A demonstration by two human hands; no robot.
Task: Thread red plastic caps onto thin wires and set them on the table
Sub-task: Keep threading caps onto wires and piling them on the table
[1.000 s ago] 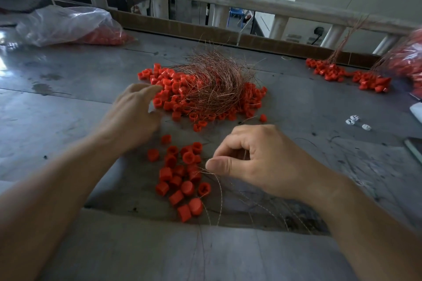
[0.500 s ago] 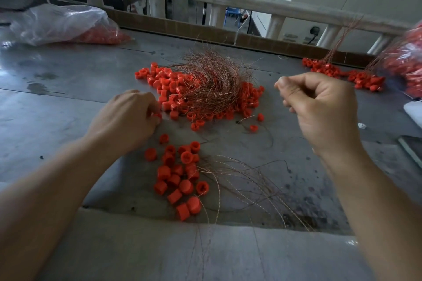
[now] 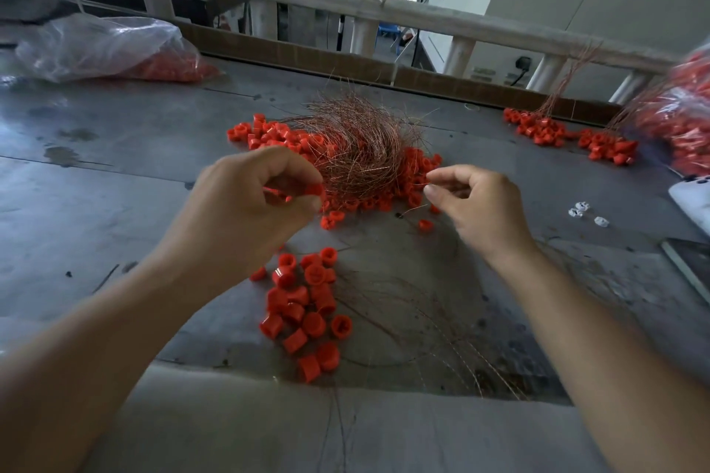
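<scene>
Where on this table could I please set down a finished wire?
Bare table lies left of the left hand, towards the plastic bag, and between the wire tangle and the far-right caps. The middle is crowded: tangle, near caps, loose wires.

Single view: head-worn, wide-angle. Faces forward and down across grey table (image 3: 115, 203) from its near edge. Close range: both forearms enter from bottom corners. Left hand (image 3: 249, 203) pinches red cap (image 3: 316, 190), right hand (image 3: 480, 211) pinches thin wire (image 3: 413, 208); this grip sits just above frame centre. Just beyond grip: wire tangle (image 3: 361, 150). Between grip and camera: loose caps (image 3: 303, 303). Far beyond grip: railing (image 3: 461, 27) across top of frame. Frame edges blurred at right.
</scene>
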